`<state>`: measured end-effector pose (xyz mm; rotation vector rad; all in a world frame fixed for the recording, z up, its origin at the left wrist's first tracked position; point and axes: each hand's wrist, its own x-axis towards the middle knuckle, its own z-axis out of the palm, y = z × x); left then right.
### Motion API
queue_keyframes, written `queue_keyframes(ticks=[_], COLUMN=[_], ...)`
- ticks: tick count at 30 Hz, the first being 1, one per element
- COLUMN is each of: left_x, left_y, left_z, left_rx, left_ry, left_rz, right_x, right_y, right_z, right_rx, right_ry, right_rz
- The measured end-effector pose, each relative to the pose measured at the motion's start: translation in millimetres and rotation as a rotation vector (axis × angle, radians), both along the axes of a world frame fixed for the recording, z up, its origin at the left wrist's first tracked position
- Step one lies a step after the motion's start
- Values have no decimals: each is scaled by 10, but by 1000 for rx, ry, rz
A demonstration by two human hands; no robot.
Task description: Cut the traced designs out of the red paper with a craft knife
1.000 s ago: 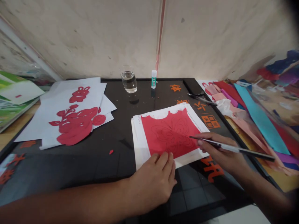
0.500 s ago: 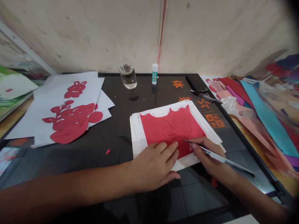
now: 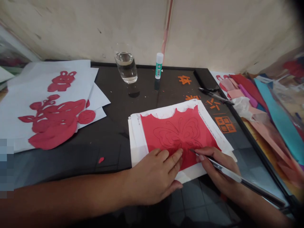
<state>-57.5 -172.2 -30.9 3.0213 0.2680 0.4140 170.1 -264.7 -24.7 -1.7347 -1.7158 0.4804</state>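
Red ppr under L hand, pen-like tool in R hand

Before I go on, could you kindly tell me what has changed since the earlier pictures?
The left hand has moved farther onto the red paper, toward the drawn butterfly; the right hand has brought its slim tool nearer the left one. Nothing was picked up or released. The glass and glue stick stayed put.
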Motion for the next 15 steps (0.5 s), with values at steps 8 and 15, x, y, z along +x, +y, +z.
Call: queue_keyframes(ticks=[8, 15], left_x=[-2, 3], left_y=[-10, -23], left_z=[6, 19], left_rx=[23, 50], left_ry=[51, 56], left_rz=[-2, 12], right_x=[18, 40], right_y=[-23, -41], right_z=[-12, -33], right_rx=[52, 91], right_ry=[-77, -83], right_rz=[69, 107])
